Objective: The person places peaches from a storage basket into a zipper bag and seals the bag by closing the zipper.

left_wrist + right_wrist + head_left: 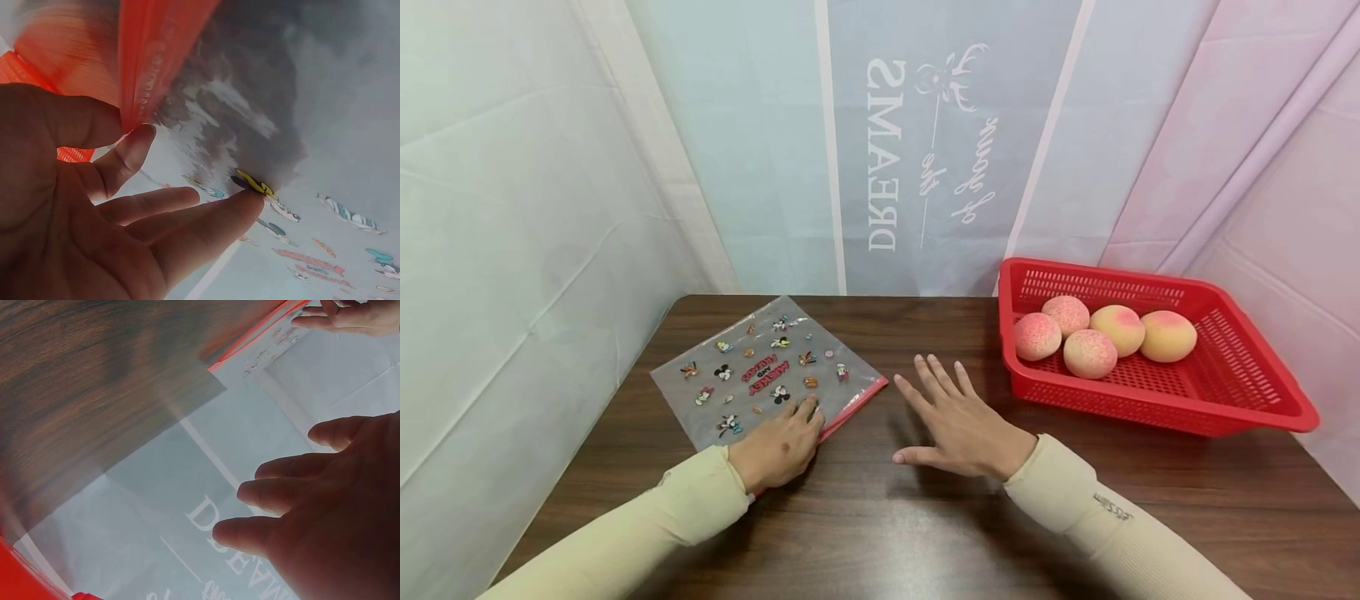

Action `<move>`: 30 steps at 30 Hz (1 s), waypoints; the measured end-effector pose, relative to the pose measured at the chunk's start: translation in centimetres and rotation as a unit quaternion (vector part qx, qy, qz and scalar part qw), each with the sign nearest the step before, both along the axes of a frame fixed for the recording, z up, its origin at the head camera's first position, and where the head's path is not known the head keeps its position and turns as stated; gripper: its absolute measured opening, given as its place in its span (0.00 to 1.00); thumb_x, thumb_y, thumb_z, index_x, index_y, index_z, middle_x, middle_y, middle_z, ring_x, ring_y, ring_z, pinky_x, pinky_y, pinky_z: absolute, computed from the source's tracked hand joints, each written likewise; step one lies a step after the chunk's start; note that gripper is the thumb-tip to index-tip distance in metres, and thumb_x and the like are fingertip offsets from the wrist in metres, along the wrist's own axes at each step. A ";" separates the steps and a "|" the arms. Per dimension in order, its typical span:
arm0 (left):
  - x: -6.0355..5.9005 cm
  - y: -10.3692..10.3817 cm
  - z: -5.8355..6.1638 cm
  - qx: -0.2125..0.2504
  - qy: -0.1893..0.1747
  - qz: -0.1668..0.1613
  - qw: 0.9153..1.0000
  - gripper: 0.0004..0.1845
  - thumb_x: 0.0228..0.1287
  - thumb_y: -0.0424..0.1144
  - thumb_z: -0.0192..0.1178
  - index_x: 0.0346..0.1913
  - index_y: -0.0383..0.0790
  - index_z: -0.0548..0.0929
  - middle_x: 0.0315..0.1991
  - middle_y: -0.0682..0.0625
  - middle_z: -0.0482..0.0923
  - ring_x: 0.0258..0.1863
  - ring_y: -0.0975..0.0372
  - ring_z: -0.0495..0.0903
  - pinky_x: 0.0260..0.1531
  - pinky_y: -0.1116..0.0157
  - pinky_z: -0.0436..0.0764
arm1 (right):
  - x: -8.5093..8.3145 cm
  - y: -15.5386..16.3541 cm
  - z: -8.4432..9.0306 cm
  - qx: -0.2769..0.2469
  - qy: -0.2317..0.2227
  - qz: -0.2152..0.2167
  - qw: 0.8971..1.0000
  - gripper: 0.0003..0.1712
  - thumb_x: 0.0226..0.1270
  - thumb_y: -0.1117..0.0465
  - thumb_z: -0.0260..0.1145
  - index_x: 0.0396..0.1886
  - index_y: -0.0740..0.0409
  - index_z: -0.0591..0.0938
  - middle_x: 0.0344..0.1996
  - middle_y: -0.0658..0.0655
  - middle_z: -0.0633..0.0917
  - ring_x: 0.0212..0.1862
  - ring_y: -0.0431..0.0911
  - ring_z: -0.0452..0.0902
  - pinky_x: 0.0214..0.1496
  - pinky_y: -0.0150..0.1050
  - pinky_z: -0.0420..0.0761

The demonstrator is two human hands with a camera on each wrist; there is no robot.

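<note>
A clear zip bag [760,367] printed with cartoon stickers lies flat at the table's left, its red zip strip [853,408] along the near right edge. My left hand [778,450] rests on the bag's near corner. The left wrist view shows my left hand [128,128] with thumb and forefinger pinching the red strip [156,50], the other fingers lying straight on the bag [325,250]. My right hand [958,425] is open, fingers spread, palm down on the table between bag and basket. My right hand [294,500] holds nothing.
A red plastic basket [1150,412] stands at the right with several pink and yellow peaches [1090,352] inside. The dark wooden table [880,517] is closed in by pale cloth walls on the left, back and right.
</note>
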State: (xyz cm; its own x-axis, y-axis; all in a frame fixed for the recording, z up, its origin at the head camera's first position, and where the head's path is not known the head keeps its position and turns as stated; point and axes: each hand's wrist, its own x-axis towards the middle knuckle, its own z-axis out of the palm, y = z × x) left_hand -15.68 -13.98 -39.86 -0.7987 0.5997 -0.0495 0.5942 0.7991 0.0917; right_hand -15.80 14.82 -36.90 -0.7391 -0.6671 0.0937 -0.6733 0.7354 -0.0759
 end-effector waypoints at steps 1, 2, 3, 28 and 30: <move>-0.1 0.0 0.1 0.002 -0.009 0.004 1.000 0.09 0.72 0.32 0.53 0.48 0.28 0.72 0.62 0.27 0.68 0.59 0.33 0.72 0.50 0.38 0.82 | 0.0 0.0 0.0 0.001 0.000 0.000 1.000 0.57 0.63 0.25 0.57 0.79 0.56 0.57 0.76 0.71 0.52 0.77 0.65 0.43 0.77 0.68 0.46; -0.1 0.0 0.1 0.003 -0.015 0.007 1.000 0.08 0.72 0.31 0.52 0.48 0.28 0.73 0.62 0.27 0.68 0.59 0.33 0.72 0.52 0.38 0.81 | -0.1 -0.1 0.0 0.002 0.000 0.001 1.000 0.57 0.63 0.25 0.57 0.79 0.57 0.57 0.76 0.71 0.52 0.77 0.65 0.43 0.77 0.68 0.46; -0.2 0.0 0.2 0.005 -0.018 0.009 1.000 0.08 0.72 0.31 0.52 0.47 0.28 0.73 0.62 0.27 0.68 0.59 0.34 0.72 0.53 0.38 0.81 | -0.1 -0.1 0.0 0.002 0.000 0.002 1.000 0.56 0.64 0.25 0.57 0.79 0.57 0.57 0.76 0.71 0.52 0.77 0.65 0.43 0.77 0.68 0.46; -1.7 -0.3 2.9 0.155 0.062 0.010 0.986 0.05 0.67 0.28 0.56 0.32 0.35 0.73 0.25 0.51 0.68 0.23 0.61 0.70 0.19 0.65 0.76 | -0.8 -1.2 0.2 -0.026 -0.033 -0.004 0.999 0.54 0.65 0.28 0.59 0.78 0.60 0.60 0.77 0.69 0.53 0.77 0.63 0.44 0.77 0.66 0.51; -1.9 -0.3 3.1 0.164 0.057 0.017 0.985 0.07 0.67 0.28 0.55 0.31 0.36 0.72 0.23 0.52 0.67 0.22 0.62 0.68 0.18 0.66 0.74 | -0.9 -1.4 0.2 -0.027 -0.027 -0.007 0.999 0.53 0.65 0.29 0.59 0.77 0.60 0.61 0.76 0.69 0.55 0.77 0.63 0.47 0.77 0.64 0.53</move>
